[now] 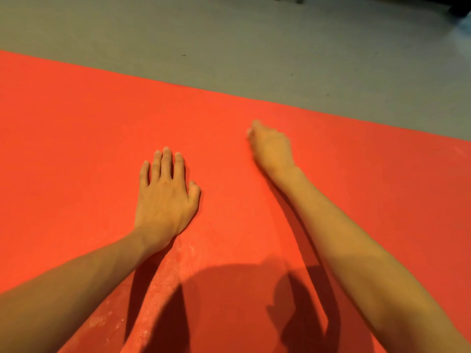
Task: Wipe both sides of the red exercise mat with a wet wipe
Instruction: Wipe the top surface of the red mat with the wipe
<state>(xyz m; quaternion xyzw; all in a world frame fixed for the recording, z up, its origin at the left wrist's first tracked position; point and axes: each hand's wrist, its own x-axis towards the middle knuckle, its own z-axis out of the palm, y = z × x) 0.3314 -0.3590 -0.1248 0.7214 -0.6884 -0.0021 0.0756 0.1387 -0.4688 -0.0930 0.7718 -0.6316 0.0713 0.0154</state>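
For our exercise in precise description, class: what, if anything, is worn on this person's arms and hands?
Nothing worn shows. The left hand and right hand are bare: no gloves, rings or watch visible. The left forearm and right forearm are bare to the picture's edge, with no sleeves in view. The right hand is blurred, so small details on it cannot be checked.

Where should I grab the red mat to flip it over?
Grab the mat by its far edge, next to the grey floor, sliding fingers under from the floor side. It lies flat, so only an edge offers a hold. Lift the left hand off first.
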